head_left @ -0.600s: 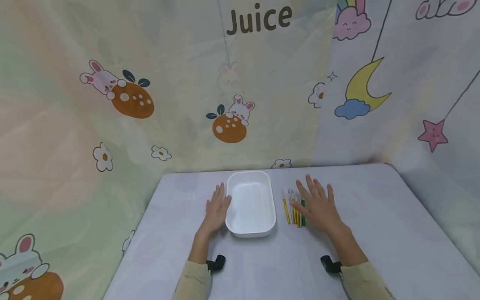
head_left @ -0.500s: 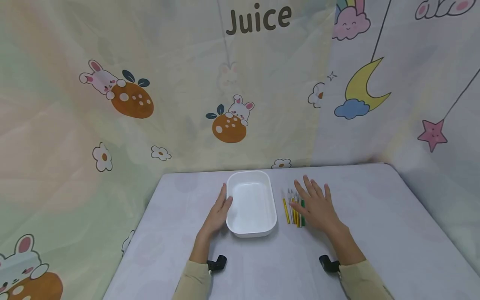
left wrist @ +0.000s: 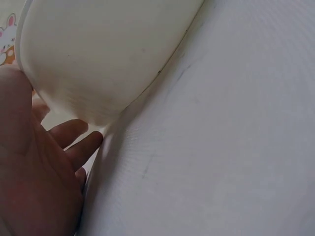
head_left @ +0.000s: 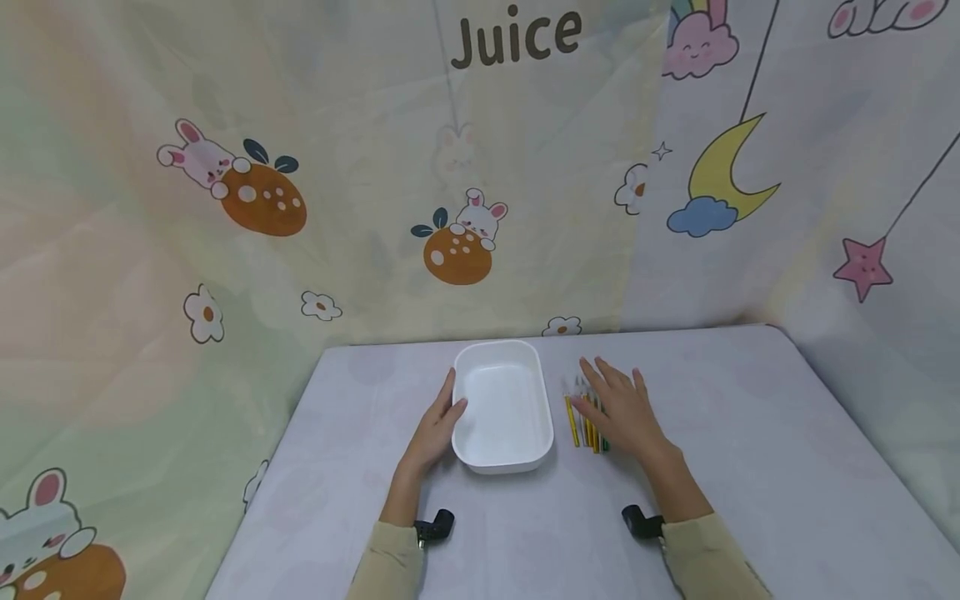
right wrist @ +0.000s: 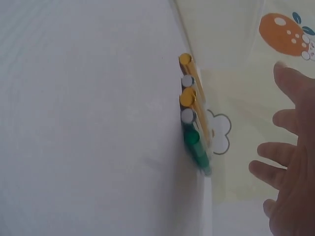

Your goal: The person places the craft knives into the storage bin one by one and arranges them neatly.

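Observation:
A white rectangular plastic tray [head_left: 501, 408] stands on the table with nothing inside it. My left hand [head_left: 432, 431] grips its left side, thumb over the rim and the other fingers along the outer wall. From the left wrist, the fingertips [left wrist: 93, 142] show bent in close under the curved side of the tray [left wrist: 103, 54]. To the right of the tray lies a row of several slim pencils [head_left: 573, 422], yellow, silver and green, with pale points facing away. Over their right part hovers my right hand [head_left: 628, 414], fingers spread and holding nothing; the right wrist view shows it above the pencils' blunt ends [right wrist: 188, 98].
A white cloth covers the table [head_left: 517, 533], whose back edge meets a printed fabric backdrop [head_left: 360, 208]. Black wrist cameras [head_left: 435, 527] sit at both sleeves.
My right hand has moved left and lower, further over the pencils. The left hand has closed in on the tray's side, its thumb now over the rim. The tray stays almost in place.

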`<state>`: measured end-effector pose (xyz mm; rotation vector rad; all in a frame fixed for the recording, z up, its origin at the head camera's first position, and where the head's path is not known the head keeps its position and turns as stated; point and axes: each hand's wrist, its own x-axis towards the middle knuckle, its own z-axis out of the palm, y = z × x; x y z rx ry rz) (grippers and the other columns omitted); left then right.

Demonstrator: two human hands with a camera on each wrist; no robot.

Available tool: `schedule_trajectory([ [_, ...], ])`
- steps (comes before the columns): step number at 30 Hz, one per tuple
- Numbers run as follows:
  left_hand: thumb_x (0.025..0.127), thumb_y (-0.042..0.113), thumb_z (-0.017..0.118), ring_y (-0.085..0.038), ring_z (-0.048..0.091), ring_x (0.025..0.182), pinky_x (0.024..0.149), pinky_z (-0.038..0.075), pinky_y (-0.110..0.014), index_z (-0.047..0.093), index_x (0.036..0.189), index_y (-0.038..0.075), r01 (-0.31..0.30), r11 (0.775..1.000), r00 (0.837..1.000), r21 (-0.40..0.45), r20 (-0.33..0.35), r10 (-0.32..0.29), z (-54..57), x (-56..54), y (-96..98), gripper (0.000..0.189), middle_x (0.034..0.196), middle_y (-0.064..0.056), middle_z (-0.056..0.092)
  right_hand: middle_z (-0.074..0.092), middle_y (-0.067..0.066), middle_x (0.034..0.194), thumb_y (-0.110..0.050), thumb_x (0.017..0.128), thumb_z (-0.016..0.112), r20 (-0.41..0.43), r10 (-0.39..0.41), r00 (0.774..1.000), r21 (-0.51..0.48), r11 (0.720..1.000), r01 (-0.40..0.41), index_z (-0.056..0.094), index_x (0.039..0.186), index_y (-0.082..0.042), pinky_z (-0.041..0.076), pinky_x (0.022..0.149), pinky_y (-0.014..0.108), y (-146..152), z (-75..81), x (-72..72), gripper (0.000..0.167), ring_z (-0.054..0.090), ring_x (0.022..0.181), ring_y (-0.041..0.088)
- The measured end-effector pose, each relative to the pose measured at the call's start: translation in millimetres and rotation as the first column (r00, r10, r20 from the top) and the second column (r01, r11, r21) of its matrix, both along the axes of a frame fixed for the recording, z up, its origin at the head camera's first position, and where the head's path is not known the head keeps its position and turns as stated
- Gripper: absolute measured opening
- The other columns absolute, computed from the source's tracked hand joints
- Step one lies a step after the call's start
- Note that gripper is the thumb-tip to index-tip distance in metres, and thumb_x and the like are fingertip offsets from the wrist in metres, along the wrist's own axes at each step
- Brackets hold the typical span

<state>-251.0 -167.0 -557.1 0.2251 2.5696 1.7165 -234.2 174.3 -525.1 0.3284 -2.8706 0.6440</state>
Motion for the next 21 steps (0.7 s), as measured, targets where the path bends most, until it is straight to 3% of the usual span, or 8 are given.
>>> schedule_trajectory([
  [3,0.111,0.03,0.045,-0.008,0.011,0.161,0.133,0.012,-0.043,0.014,0.168,0.029,0.015,1.0,1.0,0.01,-0.004,-0.015,-0.2,-0.8,-0.2,0.064,0.174,0.013,0.012,0.039,0.023,0.164,-0.05,0.102,0.061,-0.004,0.003,1.0,-0.037,0.999,-0.004,0.039,0.161,-0.013,0.008,0.125,0.073,-2.5,-1.0,-1.6,0.073,0.039,0.149,0.048],
  [9,0.112,0.027,0.044,-0.011,0.011,0.162,0.133,0.012,-0.045,0.014,0.168,0.026,0.024,1.0,1.0,0.015,-0.015,-0.024,-1.0,0.1,0.7,0.064,0.176,0.006,0.011,0.046,0.022,0.16,-0.049,0.102,0.062,-0.005,0.021,1.0,-0.056,0.998,-0.022,0.042,0.16,-0.011,0.011,0.124,0.073,-9.4,-1.7,-2.8,0.072,0.043,0.147,0.046],
  [15,0.112,0.029,0.044,-0.01,0.011,0.162,0.133,0.011,-0.044,0.015,0.167,0.033,0.003,1.0,1.0,0.023,-0.002,-0.003,-1.0,1.9,0.9,0.063,0.174,0.014,0.013,0.057,0.021,0.15,-0.043,0.101,0.066,-0.048,0.03,0.998,-0.093,0.995,-0.034,0.05,0.155,-0.009,0.015,0.123,0.074,-12.9,-2.0,-4.3,0.066,0.05,0.141,0.042],
  [21,0.111,0.029,0.045,-0.012,0.013,0.162,0.133,0.012,-0.046,0.018,0.167,0.034,-0.011,1.0,1.0,0.029,-0.01,0.011,-0.4,4.3,0.5,0.062,0.173,0.017,0.015,0.059,0.021,0.147,-0.043,0.1,0.067,-0.035,0.01,0.999,-0.087,0.996,-0.013,0.054,0.152,-0.01,0.014,0.12,0.076,-15.2,-3.3,-3.8,0.062,0.052,0.137,0.044],
])
